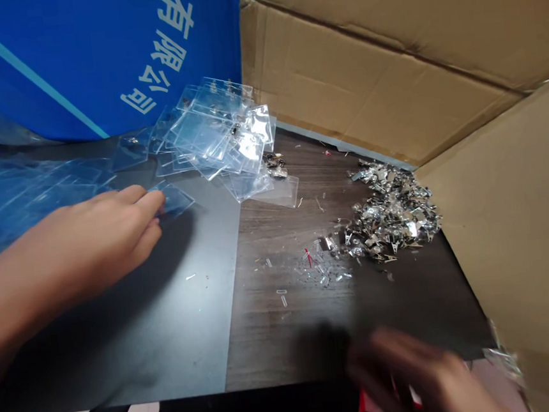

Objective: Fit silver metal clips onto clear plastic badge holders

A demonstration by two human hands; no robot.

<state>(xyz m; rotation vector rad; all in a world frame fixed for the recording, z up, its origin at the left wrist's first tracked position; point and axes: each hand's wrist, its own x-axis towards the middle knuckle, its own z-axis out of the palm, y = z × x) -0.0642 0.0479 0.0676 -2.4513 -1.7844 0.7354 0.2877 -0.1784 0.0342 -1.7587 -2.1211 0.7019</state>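
Clear plastic sleeve lies on the grey mat, left of centre, its near corner poking out past the fingertips of the left hand. Left fingers are bent and close together, at the sleeve's edge — pinched on it or just touching, cannot tell. Behind and left of that hand, a wide spread of flat sleeves with a blue tint, overlapping. Just beyond the single sleeve, a heaped pile of sleeves, several with metal clips showing, reaches over the mat's edge onto the dark wood-grain table. A few loose metal clips sit right beside that pile.

Farther right, a big heap of metal clips with clear straps, up against the cardboard. In front of it, a scatter of small bits, with a thin red strip among them; two clear loops nearer.

Right hand is at the near table edge, motion-blurred — finger state and any hold, cannot tell. Red object partly shows under it. Around the back: blue panel with white characters, brown cardboard behind and at right.
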